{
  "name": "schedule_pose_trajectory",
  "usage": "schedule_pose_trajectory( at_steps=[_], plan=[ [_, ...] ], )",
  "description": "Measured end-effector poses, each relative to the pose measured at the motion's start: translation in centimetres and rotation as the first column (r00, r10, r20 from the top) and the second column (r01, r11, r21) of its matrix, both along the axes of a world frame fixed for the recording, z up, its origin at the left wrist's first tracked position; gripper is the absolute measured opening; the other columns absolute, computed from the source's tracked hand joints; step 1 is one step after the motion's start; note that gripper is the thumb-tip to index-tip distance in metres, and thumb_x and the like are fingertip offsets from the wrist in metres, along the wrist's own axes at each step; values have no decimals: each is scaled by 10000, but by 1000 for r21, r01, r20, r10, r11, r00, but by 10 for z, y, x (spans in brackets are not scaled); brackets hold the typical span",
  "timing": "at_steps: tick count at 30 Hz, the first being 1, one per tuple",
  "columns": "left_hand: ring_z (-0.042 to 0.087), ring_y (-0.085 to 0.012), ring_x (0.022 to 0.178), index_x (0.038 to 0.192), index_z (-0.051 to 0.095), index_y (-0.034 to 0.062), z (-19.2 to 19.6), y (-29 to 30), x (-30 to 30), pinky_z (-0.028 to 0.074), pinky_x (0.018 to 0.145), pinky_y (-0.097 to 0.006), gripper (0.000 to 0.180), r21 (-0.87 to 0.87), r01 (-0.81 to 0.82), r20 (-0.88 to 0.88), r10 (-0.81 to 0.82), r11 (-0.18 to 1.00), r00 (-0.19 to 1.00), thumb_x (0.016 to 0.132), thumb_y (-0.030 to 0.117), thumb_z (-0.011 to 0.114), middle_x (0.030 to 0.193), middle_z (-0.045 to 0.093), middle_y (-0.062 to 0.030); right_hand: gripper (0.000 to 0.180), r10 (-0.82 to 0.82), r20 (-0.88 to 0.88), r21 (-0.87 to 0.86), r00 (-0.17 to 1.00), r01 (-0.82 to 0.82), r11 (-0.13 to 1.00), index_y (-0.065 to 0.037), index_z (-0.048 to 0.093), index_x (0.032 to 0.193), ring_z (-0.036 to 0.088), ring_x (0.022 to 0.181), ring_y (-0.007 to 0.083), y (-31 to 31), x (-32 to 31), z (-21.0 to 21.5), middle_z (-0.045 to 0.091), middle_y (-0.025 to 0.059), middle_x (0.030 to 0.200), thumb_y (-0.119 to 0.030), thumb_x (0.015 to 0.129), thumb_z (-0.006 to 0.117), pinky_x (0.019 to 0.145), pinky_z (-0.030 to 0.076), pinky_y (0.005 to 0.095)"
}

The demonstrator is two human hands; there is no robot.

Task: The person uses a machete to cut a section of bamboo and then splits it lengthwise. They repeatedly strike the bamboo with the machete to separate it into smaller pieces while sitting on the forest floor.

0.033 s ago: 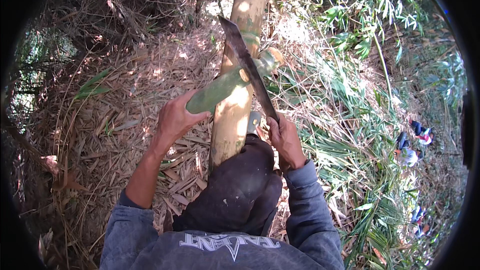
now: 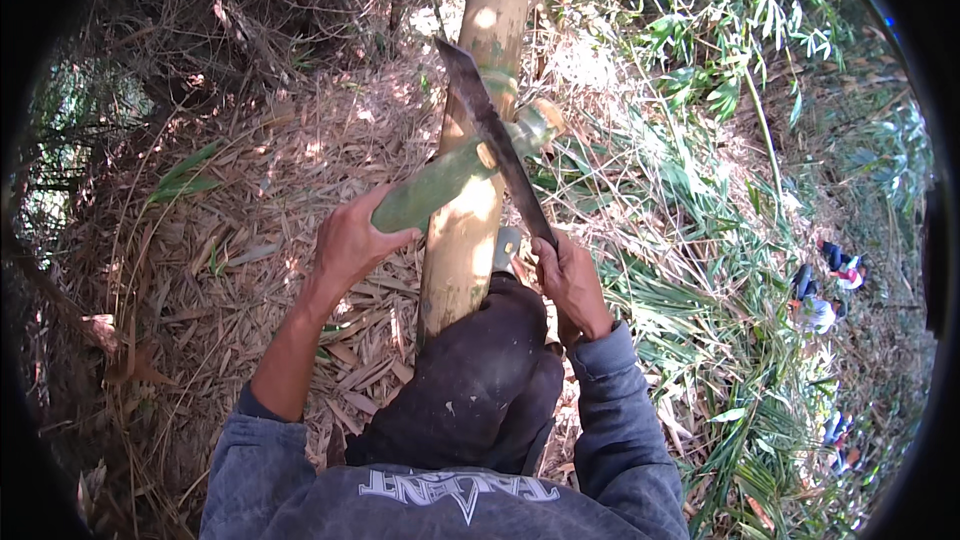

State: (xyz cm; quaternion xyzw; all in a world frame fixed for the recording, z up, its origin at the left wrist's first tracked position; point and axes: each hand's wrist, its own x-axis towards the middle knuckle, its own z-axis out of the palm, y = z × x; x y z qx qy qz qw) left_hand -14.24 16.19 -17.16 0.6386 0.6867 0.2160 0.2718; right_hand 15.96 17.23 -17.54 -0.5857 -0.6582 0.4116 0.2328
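Observation:
My left hand (image 2: 348,240) is closed round the lower left end of a short green bamboo piece (image 2: 425,188). The piece lies slanted across a thick yellowish bamboo pole (image 2: 460,250), its other end pointing up to the right with a pale cut end. A pale stub shows on its side. My right hand (image 2: 573,285) grips the near end of a long dark machete (image 2: 500,140); its handle is mostly hidden in the fist. The blade crosses over the green piece just beside the stub, its tip pointing up and left. Whether blade and bamboo touch, I cannot tell.
The pole runs away from my dark-trousered knee (image 2: 480,370). Dry leaves (image 2: 240,280) cover the ground to the left, with tangled brush (image 2: 270,10) behind. Green bamboo foliage (image 2: 700,40) stands at the right. Several people (image 2: 818,312) are far off at the right edge.
The machete and the green bamboo piece have shifted very slightly down and left. Both hands keep their grip.

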Motion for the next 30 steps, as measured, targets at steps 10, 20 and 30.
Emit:
schedule_pose_trajectory(
  at_steps=[10,20,30],
  plan=[
    [705,-303,924,1254,628,89,22,3,9,547,809,-392,644,-147,-38,16,41,988,999,712,372,827,1029,713,-174,154,-36,142,539,989,-47,841,1,602,1046,639,643,365,-22,-24,37,654,192,849,-39,899,624,548,502,430],
    [689,-348,881,1180,654,112,26,-4,10,538,754,-434,567,-113,-59,16,61,992,998,713,395,808,950,710,-166,141,5,258,464,966,-128,876,-34,545,1030,607,591,369,-27,-27,21,601,187,763,-134,937,580,502,472,452],
    [695,-333,897,1185,647,87,27,-4,10,534,758,-410,572,-177,-42,4,43,983,999,712,360,817,961,705,-186,106,28,584,272,811,-229,935,-44,496,966,631,601,353,-19,-10,-7,615,174,795,-136,933,535,507,490,459]
  ],
)
